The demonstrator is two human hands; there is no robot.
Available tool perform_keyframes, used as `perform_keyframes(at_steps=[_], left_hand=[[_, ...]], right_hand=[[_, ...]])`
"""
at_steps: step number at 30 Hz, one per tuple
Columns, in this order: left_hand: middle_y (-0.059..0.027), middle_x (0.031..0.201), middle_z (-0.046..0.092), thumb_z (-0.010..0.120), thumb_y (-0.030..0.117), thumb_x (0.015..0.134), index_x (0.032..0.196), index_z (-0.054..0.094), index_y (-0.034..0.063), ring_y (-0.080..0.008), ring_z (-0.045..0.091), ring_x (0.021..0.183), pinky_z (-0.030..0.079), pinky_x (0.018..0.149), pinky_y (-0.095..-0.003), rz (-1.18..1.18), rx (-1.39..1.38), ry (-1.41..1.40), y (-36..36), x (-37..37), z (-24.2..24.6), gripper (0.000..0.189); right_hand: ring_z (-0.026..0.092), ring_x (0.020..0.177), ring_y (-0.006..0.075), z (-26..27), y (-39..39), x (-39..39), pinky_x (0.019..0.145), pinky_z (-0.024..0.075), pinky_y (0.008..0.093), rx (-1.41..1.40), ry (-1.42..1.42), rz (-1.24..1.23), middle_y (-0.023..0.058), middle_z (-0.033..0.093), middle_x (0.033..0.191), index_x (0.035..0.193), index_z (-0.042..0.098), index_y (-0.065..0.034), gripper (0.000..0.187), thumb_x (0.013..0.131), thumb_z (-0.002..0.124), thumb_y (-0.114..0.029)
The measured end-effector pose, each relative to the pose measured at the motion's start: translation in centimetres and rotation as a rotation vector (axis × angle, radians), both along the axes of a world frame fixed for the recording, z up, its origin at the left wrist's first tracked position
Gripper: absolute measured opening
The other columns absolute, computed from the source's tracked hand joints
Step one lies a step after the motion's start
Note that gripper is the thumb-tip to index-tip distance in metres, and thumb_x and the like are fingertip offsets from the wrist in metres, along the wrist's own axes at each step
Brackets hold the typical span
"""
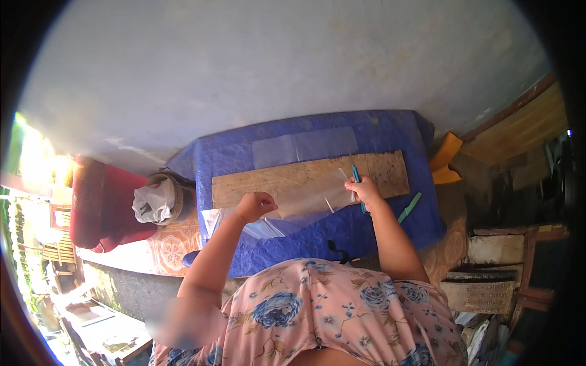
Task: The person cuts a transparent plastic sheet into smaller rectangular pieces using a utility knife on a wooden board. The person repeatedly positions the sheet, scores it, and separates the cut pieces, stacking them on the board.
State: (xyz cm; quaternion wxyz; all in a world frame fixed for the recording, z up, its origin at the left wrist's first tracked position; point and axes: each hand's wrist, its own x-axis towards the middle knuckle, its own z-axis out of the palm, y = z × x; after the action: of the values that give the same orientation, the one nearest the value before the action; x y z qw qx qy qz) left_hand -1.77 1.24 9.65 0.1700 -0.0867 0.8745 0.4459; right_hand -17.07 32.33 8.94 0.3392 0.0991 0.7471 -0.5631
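Observation:
My right hand [365, 188] holds a blue pen [355, 173] and the gathered end of a clear plastic sheet [311, 194], above the right part of a wooden board [256, 182]. My left hand [257, 206] pinches the sheet's other end near the board's lower left edge. More clear plastic [265, 228] lies folded below and beside the left hand. Beyond the board another clear plastic piece [302, 145] lies flat on the blue tarpaulin [384, 128]. A green-handled knife [410, 207] rests right of the board, its blade not clearly visible.
A bucket [179, 196] with a white plastic bag [153, 201] stands left of the tarpaulin, beside a red armchair [110, 201]. An orange-yellow object [446, 160] lies at the right. A wall [293, 68] rises behind. A black strap [338, 251] lies near my body.

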Motion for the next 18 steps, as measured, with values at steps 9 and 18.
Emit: perform_keyframes(at_steps=[9, 18], left_hand=[[-0.0073, 0.074, 0.066, 0.054, 0.026, 0.087, 0.086, 0.066, 0.0069, -0.0219, 0.063, 0.072, 0.049, 0.068, -0.0340, -0.066, -0.068, -0.137, -0.1, -2.8, -2.5, 0.023], [-0.0109, 0.097, 0.064, 0.050, 0.036, 0.088, 0.098, 0.065, 0.0150, -0.0299, 0.059, 0.094, 0.047, 0.079, -0.0417, -0.179, -0.323, -0.285, -1.1, -6.0, -5.6, 0.028]], right_hand=[[0.056, 0.067, 0.0109, -4.5, 0.7, -0.9, 0.061, 0.0424, 0.0266, 0.049, -0.029, -0.021, 0.0028, 0.063, 0.075, 0.080, 0.062, -0.0053, 0.010, 0.077, 0.067, -0.014], [0.063, 0.081, 0.0352, -9.0, -1.3, -0.8, 0.071, 0.0481, 0.0421, 0.507, 0.390, 0.176, 0.0185, 0.065, 0.081, 0.082, 0.064, -0.0053, 0.020, 0.073, 0.069, -0.022]])
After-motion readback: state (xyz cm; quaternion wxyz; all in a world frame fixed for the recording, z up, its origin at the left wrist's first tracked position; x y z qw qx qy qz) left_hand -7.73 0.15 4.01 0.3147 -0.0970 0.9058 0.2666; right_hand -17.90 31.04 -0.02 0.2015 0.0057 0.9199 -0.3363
